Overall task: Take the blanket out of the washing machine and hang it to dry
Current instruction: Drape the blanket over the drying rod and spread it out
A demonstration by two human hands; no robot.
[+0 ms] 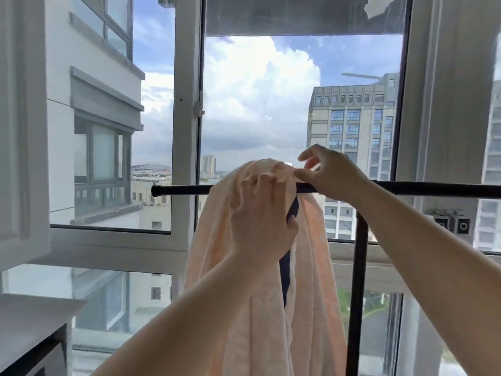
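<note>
The blanket, pale peach, hangs bunched over the black rail in front of the window, its long folds falling down past the bottom of view, with a dark strip showing in the gap between the folds. The left hand grips a fistful of cloth just below the rail, fingers curled tight. The right hand pinches the top of the bunch right where it crosses the rail, thumb and forefinger together, other fingers lifted. The rail's black post stands just right of the blanket. Outside are buildings and cloudy sky.
</note>
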